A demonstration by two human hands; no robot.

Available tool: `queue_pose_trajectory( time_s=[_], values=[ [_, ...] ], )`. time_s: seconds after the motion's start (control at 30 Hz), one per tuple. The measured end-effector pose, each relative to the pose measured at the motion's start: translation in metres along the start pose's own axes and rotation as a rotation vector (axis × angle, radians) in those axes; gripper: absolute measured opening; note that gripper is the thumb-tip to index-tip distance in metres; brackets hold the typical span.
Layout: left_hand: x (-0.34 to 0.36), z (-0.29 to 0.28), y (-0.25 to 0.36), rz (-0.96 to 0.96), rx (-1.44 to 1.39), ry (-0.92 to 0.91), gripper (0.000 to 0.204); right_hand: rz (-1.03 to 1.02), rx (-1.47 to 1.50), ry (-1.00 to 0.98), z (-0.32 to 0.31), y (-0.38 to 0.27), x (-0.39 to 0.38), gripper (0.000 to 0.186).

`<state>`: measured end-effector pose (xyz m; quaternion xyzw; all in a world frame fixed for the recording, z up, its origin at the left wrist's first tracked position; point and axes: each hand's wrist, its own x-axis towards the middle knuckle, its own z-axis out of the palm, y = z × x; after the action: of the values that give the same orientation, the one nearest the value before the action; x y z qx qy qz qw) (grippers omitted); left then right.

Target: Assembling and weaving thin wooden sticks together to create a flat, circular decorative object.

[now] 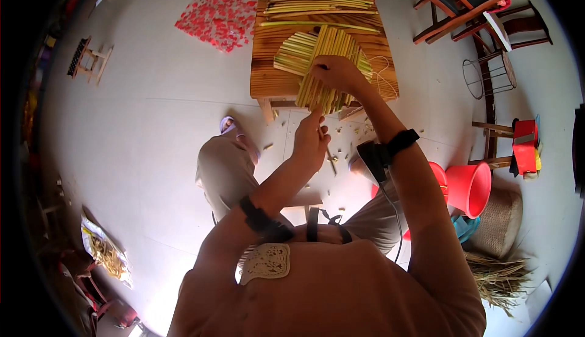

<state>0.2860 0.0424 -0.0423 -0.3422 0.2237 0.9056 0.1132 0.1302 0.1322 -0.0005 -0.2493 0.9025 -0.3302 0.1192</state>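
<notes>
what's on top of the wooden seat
Loose stalks, thin string and crossed stalk layers, with the right hand over them. The seat directly beneath those layers is covered, so unseen.

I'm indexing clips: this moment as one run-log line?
left hand: thin tool, apparently held | right hand: on stalk panel | loose stalks: beyond panel
</notes>
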Motion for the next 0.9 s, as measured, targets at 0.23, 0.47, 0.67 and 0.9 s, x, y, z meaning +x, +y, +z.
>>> queue_pose_trajectory(
  time_s=[0.23, 0.47, 0.67, 0.9],
  values=[
    [-0.066, -0.044, 0.054, -0.203, 0.36, -0.144, 0.019, 0.133, -0.035, 0.074, -0.004, -0.017, -0.022, 0.029],
    [-0.12, -0.054, 0.118, -0.206, 0.477, -0.083, 0.022, 0.267, 0.118, 0.125, -0.001, -0.032, -0.037, 0.029],
    [-0.084, -0.012, 0.153, 0.121, 0.711, -0.186, 0.017, 0.292, 0.203, 0.162, -0.014, -0.043, -0.057, 0.028],
    [0.031, 0.05, 0.171, 0.409, 1.113, -0.108, 0.017, 0.346, 0.24, 0.116, -0.038, -0.049, -0.099, 0.024]
  ],
)
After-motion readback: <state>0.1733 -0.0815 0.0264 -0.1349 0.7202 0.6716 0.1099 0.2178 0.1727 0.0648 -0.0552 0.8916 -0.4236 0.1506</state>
